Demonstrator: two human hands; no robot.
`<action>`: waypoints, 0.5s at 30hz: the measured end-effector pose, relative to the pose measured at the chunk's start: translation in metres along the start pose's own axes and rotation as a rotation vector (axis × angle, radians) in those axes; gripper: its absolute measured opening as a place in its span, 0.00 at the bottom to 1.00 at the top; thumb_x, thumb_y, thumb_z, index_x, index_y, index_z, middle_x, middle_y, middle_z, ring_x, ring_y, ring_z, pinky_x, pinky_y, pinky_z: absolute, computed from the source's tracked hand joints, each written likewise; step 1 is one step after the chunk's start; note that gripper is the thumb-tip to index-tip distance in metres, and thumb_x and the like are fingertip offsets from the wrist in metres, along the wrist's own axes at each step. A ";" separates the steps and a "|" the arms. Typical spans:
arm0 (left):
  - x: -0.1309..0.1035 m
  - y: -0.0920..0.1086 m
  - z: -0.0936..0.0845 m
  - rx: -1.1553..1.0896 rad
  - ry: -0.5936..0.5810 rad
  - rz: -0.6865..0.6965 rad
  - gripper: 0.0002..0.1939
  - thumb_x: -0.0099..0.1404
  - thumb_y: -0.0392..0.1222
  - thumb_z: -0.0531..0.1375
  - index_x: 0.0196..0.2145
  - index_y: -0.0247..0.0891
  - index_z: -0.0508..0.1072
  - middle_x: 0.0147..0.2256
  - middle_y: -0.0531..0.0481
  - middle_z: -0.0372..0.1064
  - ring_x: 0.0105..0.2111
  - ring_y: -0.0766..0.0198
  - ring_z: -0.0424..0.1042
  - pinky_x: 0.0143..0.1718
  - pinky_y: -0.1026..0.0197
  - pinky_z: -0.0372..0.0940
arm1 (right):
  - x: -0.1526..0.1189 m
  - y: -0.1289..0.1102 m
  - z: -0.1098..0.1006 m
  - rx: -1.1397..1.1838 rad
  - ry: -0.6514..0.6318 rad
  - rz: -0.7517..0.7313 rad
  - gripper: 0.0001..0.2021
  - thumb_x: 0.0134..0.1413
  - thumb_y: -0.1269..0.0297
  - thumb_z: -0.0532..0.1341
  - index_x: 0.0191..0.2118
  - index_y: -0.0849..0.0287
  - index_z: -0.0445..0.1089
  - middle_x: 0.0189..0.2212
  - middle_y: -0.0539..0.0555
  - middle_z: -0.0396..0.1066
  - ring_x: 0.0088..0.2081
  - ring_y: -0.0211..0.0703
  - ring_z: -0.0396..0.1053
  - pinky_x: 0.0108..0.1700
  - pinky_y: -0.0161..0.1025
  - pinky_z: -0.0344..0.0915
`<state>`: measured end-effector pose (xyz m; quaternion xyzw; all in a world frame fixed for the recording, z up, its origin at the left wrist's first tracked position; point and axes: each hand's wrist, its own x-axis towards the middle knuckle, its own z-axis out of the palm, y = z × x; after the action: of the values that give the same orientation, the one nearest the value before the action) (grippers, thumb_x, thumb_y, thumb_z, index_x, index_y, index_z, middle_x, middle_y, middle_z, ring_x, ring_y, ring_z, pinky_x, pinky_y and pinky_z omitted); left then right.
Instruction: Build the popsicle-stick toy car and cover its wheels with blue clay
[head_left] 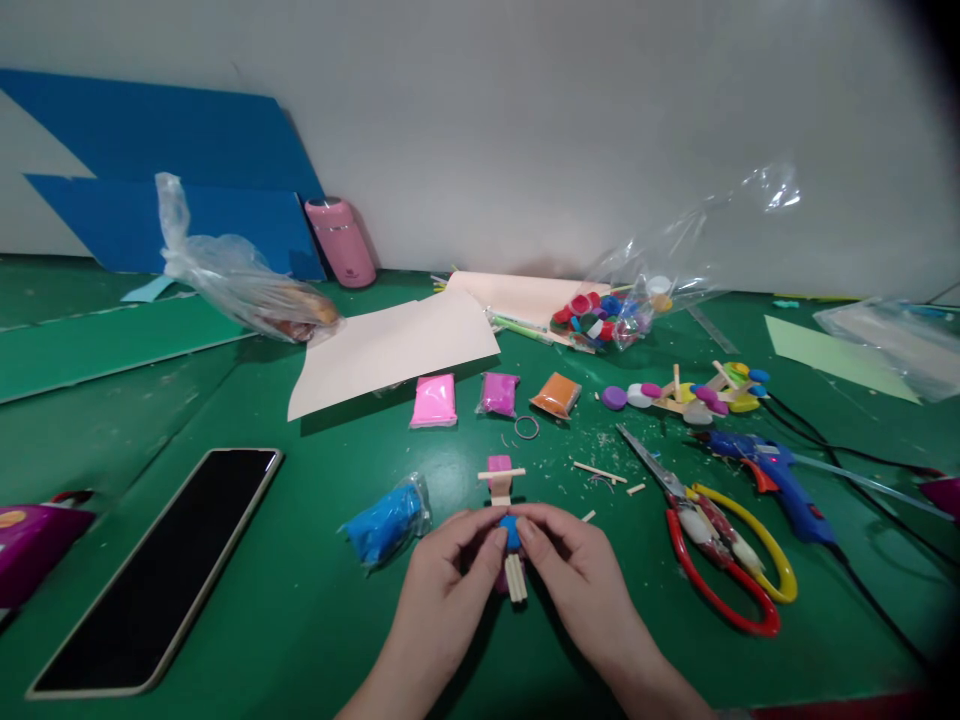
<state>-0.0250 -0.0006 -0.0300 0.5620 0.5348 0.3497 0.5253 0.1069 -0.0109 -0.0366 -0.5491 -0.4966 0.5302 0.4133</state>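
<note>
Between my hands, low in the middle of the head view, is a small model of wooden sticks (515,580) with pink-purple pieces and a crosswise stick (501,473) at its far end. A lump of blue clay (511,532) sits on its middle. My left hand (459,565) presses the clay from the left with thumb and fingers. From the right, my right hand (568,560) pinches the same lump. My fingers hide part of the model. An opened packet of blue clay (386,522) lies left of my left hand.
Pink (433,401), purple (499,394) and orange clay packets (556,396) lie beyond the model. Scissors (701,530) and a blue glue gun (776,475) with cords lie right. A phone (161,570) lies left. Behind are paper (397,350), bagged bottle caps (607,315) and a pink flask (341,243).
</note>
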 end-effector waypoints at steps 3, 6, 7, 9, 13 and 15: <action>0.001 0.000 0.000 -0.037 0.024 -0.022 0.12 0.57 0.40 0.55 0.37 0.35 0.74 0.26 0.50 0.66 0.31 0.62 0.69 0.28 0.64 0.63 | 0.001 -0.001 0.000 -0.017 0.012 0.009 0.12 0.53 0.62 0.55 0.37 0.63 0.71 0.23 0.51 0.69 0.32 0.41 0.68 0.38 0.35 0.64; 0.000 0.000 0.002 -0.062 0.043 -0.041 0.11 0.56 0.40 0.56 0.36 0.36 0.75 0.26 0.51 0.67 0.30 0.62 0.69 0.27 0.65 0.64 | 0.002 -0.002 0.001 -0.022 0.018 0.030 0.12 0.52 0.62 0.56 0.36 0.64 0.71 0.21 0.51 0.68 0.31 0.42 0.68 0.35 0.34 0.64; 0.000 0.001 0.003 -0.068 0.049 -0.044 0.11 0.56 0.39 0.56 0.35 0.36 0.75 0.27 0.50 0.67 0.29 0.63 0.69 0.27 0.65 0.64 | 0.002 -0.003 0.001 -0.021 0.016 0.036 0.12 0.52 0.62 0.56 0.36 0.64 0.71 0.21 0.51 0.67 0.30 0.41 0.68 0.34 0.34 0.64; -0.001 0.002 0.004 -0.069 0.060 -0.039 0.11 0.56 0.39 0.56 0.35 0.36 0.75 0.27 0.50 0.67 0.29 0.63 0.69 0.27 0.65 0.64 | 0.002 -0.004 0.001 -0.020 0.013 0.043 0.12 0.51 0.62 0.56 0.36 0.64 0.71 0.20 0.50 0.67 0.29 0.41 0.68 0.33 0.35 0.64; -0.001 0.005 0.006 -0.055 0.076 -0.033 0.11 0.56 0.38 0.56 0.35 0.35 0.75 0.26 0.50 0.68 0.28 0.64 0.69 0.27 0.65 0.64 | 0.003 -0.006 0.002 -0.040 0.019 0.046 0.12 0.51 0.62 0.56 0.36 0.65 0.71 0.19 0.50 0.64 0.28 0.42 0.68 0.32 0.36 0.65; -0.001 0.006 0.005 -0.050 0.079 -0.033 0.11 0.56 0.38 0.56 0.35 0.35 0.75 0.26 0.50 0.67 0.27 0.64 0.68 0.27 0.65 0.64 | 0.003 -0.007 0.001 -0.061 0.020 0.042 0.12 0.51 0.63 0.56 0.36 0.65 0.71 0.19 0.50 0.64 0.28 0.42 0.68 0.31 0.36 0.65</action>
<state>-0.0188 -0.0021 -0.0249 0.5254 0.5554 0.3760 0.5236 0.1047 -0.0069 -0.0302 -0.5771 -0.4965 0.5179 0.3901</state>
